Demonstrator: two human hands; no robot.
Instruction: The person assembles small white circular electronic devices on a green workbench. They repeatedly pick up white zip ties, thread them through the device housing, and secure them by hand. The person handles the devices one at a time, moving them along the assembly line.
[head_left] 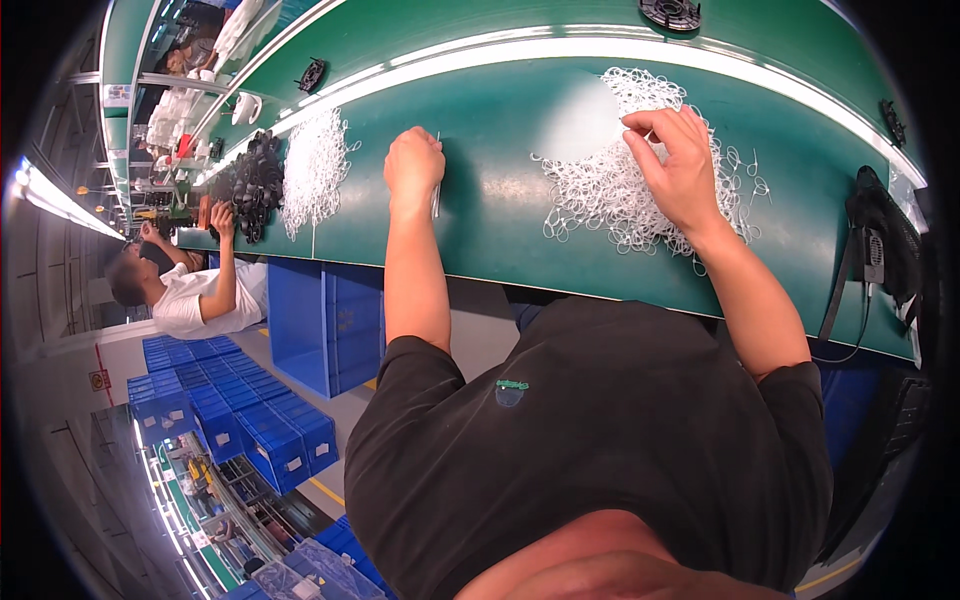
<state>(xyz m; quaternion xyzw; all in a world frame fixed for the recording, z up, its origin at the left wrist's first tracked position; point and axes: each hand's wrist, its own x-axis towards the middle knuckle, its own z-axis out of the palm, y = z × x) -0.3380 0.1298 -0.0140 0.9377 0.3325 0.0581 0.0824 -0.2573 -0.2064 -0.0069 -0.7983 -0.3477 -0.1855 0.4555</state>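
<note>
My left hand (414, 165) is closed in a fist above the green bench. Thin white strips (436, 203) show along its right side, above and below the fingers; the fist hides the rest. Farther right, my right hand (680, 165) is closed, with thumb and forefinger nearly meeting; anything between the tips is too small to make out. It hovers over a wide pile of small white looped ties (610, 200). A pale rounded patch (580, 118) lies left of its fingertips, too washed out to tell whether sheet or glare. Another heap of white ties (314, 170) lies left of my left hand.
Black parts (257, 185) are heaped at the bench's left, near a co-worker in a white shirt (210, 297). A black bag (880, 240) with a cable lies at the right end. Blue crates (325, 325) stand below left. Black round parts (672, 13) sit beyond the pale rail.
</note>
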